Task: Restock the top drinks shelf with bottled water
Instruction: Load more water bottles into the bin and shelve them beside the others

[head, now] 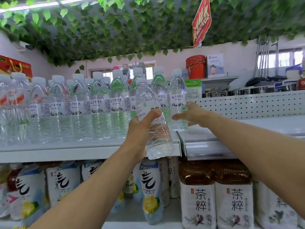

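A clear water bottle [153,123] with a white cap is gripped around its middle by my left hand [140,129], held tilted just in front of the top shelf [92,148]. A row of several water bottles [79,109] stands on that shelf. The rightmost standing bottle [178,100] is at the shelf's right end. My right hand [191,114] is beside that bottle with fingers spread, touching or nearly touching its lower part.
The adjoining top shelf section [247,128] runs to the right, backed by a white perforated panel [247,104]. Tea and flavoured drink bottles [214,195] fill the shelf below. A red bucket [195,66] and boxes sit behind; fake vines hang overhead.
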